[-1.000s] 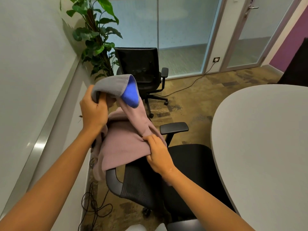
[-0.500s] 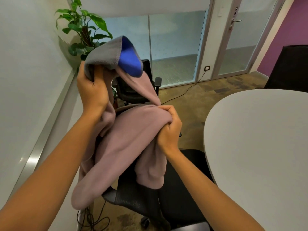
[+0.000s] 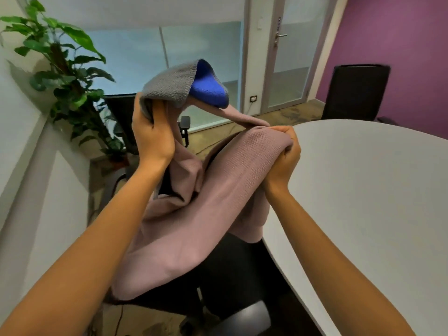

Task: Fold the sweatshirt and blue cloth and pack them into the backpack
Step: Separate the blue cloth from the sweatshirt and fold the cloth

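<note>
The person holds the mauve sweatshirt (image 3: 179,229) up in the air above a black office chair (image 3: 232,270), beside the pale surface (image 3: 363,190). The left hand (image 3: 152,139) has its grip clenched on the grey-and-blue hood (image 3: 184,86), raised high; the right hand (image 3: 283,151) grasps a bunched fold lower down.

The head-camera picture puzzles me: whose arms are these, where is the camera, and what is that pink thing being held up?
No machine here: a person wears a wide-angle camera on the head, looking forward and down, so the arms are their own. The left hand grips the grey hood end, lined in blue, of a pinkish sweatshirt. The right hand grips a bunched fold of the same garment. It hangs in the air above a black office chair, beside a bare pale table. A plant stands in the corner. No backpack is in view.
</note>
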`<state>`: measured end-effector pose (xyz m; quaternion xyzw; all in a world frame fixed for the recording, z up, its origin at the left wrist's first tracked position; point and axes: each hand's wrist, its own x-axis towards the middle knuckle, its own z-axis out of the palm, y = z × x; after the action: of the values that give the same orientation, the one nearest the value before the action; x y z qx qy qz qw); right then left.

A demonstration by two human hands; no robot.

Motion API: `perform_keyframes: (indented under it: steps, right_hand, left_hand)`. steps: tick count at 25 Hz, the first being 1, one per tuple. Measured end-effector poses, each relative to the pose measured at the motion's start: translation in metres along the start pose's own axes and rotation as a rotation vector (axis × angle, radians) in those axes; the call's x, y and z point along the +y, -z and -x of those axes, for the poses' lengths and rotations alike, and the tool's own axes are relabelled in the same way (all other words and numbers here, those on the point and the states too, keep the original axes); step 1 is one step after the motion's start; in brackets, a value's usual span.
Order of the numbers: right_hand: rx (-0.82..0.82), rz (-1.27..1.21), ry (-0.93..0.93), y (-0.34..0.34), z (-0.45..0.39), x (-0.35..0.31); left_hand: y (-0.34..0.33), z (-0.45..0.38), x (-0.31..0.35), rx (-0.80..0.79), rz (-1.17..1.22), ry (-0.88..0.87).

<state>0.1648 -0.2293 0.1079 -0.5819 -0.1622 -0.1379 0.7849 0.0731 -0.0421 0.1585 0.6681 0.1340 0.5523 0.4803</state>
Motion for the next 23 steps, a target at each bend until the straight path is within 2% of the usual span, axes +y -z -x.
perform_keyframes:
  steps: [5, 12, 17, 23]
  right_hand:
    - [0.172, 0.062, -0.040, 0.095, -0.038, -0.017]
    - [0.401, 0.092, -0.162, 0.233, -0.067, -0.039]
    - [0.513, 0.267, -0.116, 0.332, -0.060, -0.034]
    - [0.628, 0.349, -0.079, 0.438, -0.058, -0.044]
  left_hand:
    - [-0.091, 0.064, 0.024, -0.202, 0.063, 0.109]
    - [-0.219, 0.164, 0.045, -0.463, 0.135, 0.405]
    - [-0.288, 0.239, 0.075, -0.542, 0.178, 0.610]
    - [-0.336, 0.311, 0.097, -0.610, 0.267, 0.699]
